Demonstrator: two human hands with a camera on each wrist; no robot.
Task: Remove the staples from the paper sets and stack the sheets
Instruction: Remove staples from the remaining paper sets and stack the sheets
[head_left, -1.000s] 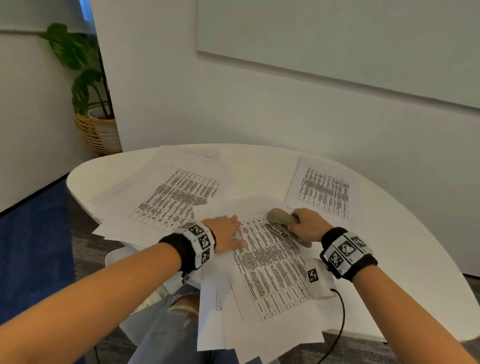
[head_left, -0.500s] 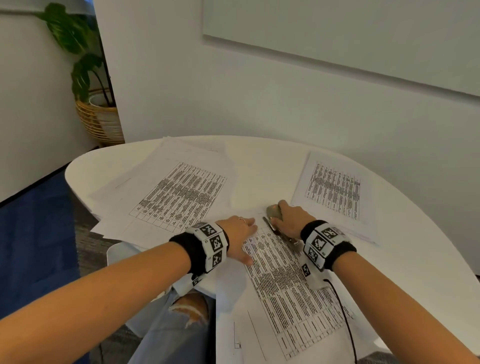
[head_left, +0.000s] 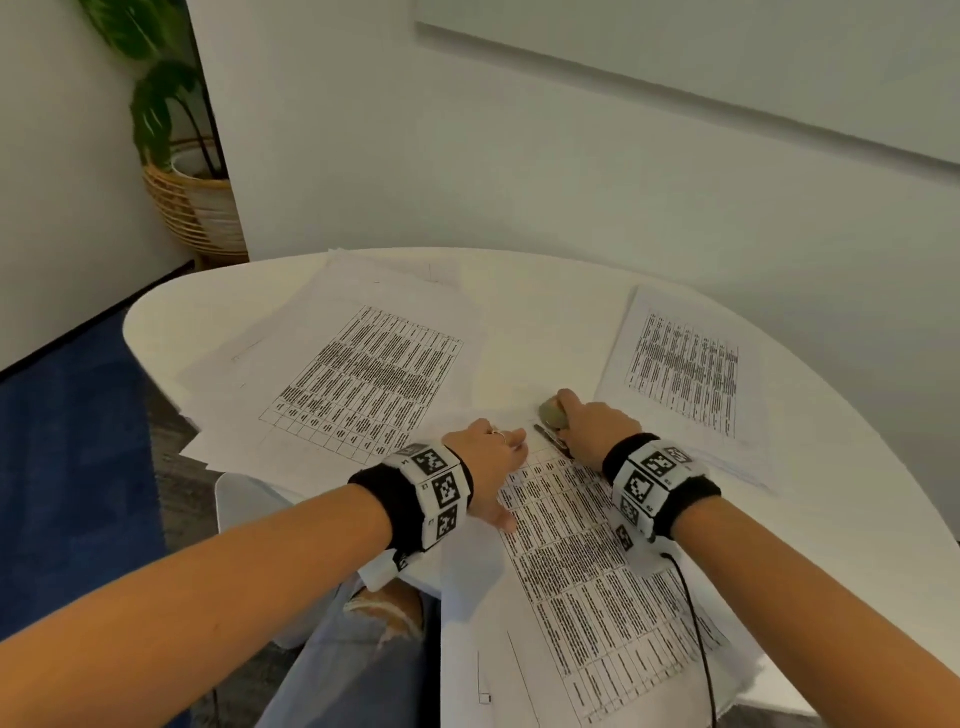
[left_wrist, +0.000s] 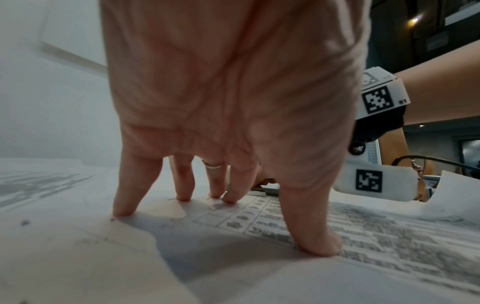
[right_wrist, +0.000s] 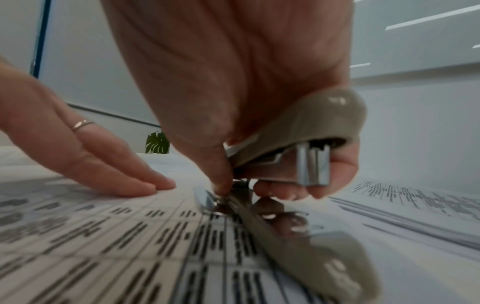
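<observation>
At the near edge of the round white table (head_left: 545, 291), my left hand (head_left: 488, 462) presses flat-fingered on the printed paper set (head_left: 587, 571); my right hand (head_left: 592, 431) grips the beige metal-jawed staple remover (right_wrist: 298, 131) at its top corner. Pulling this staple seems underway; next, lever gently.

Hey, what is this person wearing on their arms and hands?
Both forearms are bare, with no sleeves. Each wrist carries a black wristband ringed with white blocks printed with black square markers. A thin black cable trails from the right wrist unit. The left hand wears a thin ring.
</observation>
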